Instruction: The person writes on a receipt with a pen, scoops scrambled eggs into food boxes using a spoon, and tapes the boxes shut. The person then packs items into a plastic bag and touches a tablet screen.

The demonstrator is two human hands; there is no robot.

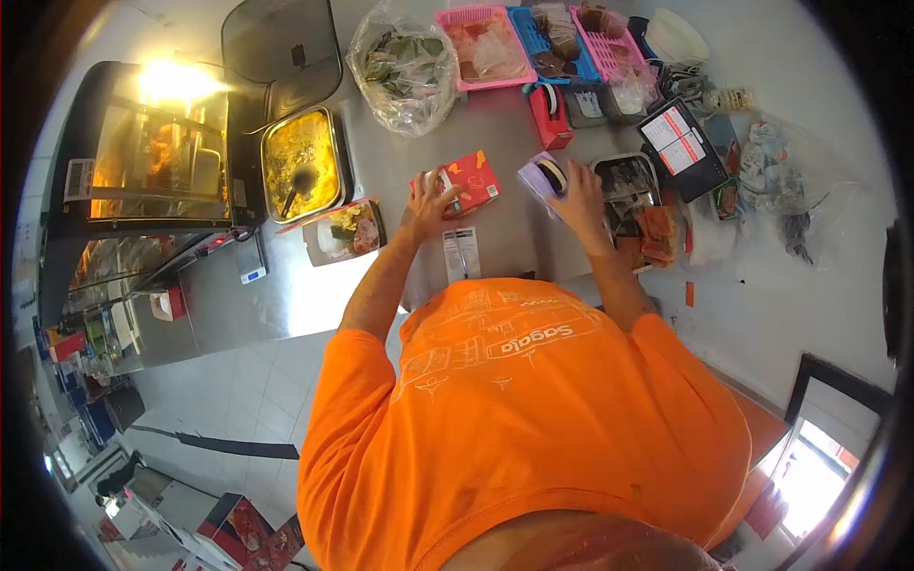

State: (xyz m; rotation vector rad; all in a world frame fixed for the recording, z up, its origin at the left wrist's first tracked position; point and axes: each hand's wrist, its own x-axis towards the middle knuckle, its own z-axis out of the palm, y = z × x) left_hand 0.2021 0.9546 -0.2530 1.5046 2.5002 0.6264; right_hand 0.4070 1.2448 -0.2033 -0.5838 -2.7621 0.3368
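Observation:
My left hand (430, 202) grips the left end of a closed red cardboard box (471, 183) on the steel counter, its fingers bent over the edge. My right hand (581, 205) is at the right side of a purple tape dispenser (539, 179) with a roll in it, fingers curled against it. Whether a strip of tape is between the fingertips is too small to see. Below the box lies a printed slip (462, 255) with a pen on it. To the left, an opened food box (345, 234) holds rice, greens and other food.
A tray of yellow food (303, 164) stands by a lit display warmer (157, 157). At the back are a bag of leaves (405, 76), a pink basket (486, 46) and a red tape dispenser (549, 116). A black tablet (684, 150) and metal containers (628, 181) stand at the right.

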